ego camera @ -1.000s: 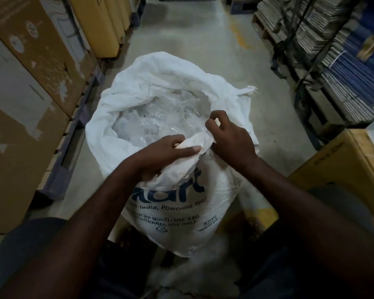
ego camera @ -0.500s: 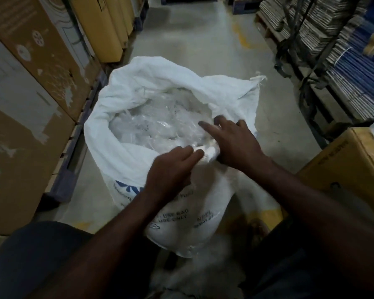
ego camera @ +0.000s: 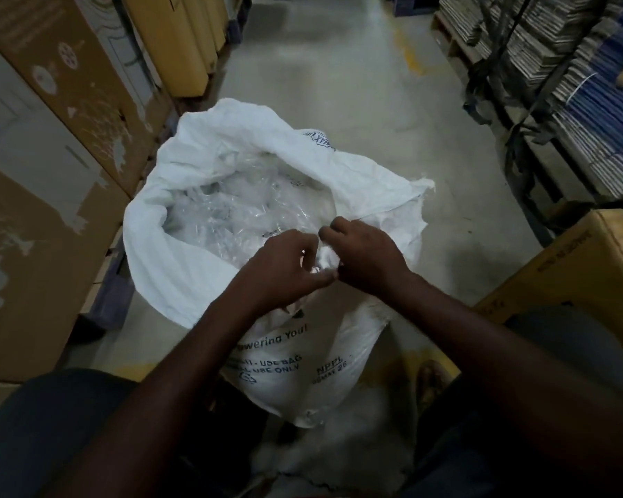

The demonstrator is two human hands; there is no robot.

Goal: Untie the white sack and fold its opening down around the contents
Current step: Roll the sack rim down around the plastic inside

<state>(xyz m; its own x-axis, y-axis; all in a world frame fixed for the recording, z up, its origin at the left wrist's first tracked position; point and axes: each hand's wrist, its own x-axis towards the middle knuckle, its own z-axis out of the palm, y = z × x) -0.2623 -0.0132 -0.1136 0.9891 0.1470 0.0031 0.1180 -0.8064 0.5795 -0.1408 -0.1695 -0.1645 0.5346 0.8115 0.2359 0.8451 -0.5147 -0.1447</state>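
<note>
The white woven sack (ego camera: pixel 295 357) stands on the floor between my knees, with dark printed text on its front. Its mouth is open and the rim (ego camera: pixel 166 253) is rolled outward on the left and far sides. Clear plastic packets (ego camera: pixel 238 206) fill the inside. My left hand (ego camera: pixel 281 271) and my right hand (ego camera: pixel 365 258) meet at the near edge of the opening. Both pinch a bunched piece of the white rim between their fingers.
Tall brown cardboard boxes (ego camera: pixel 51 145) on pallets line the left. Strapped stacks of flattened cartons (ego camera: pixel 561 88) stand on the right. A yellow-brown box (ego camera: pixel 583 267) sits near my right arm. A concrete aisle (ego camera: pixel 339 66) runs ahead beyond the sack.
The sack's rim has spread wider and rolled further down on the left. My hands have drawn closer together at the near edge, and the right hand's fingers have curled onto the fabric.
</note>
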